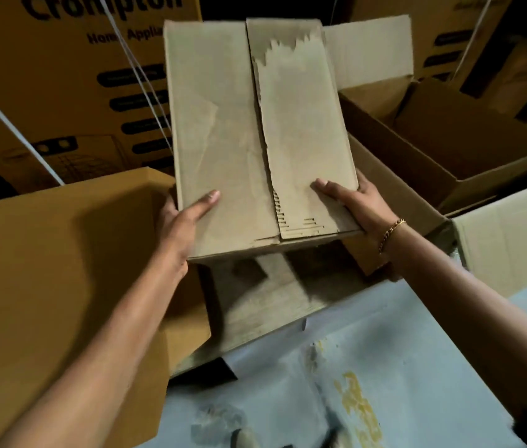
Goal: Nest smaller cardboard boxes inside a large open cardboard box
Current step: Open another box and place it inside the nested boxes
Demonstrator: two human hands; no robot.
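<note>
A closed smaller cardboard box, its top flaps torn along the seam, is held up in the middle of the view. My left hand grips its near left corner, thumb on top. My right hand, with a chain bracelet on the wrist, grips its near right corner. The box hangs above the large open cardboard box, whose inner floor shows below it. The large box's left flap and right flap are spread outward.
Another open cardboard box sits at the right, behind the large one. Printed yellow appliance cartons with white straps stand at the back. A pale blue sheet with yellow stains lies in the foreground.
</note>
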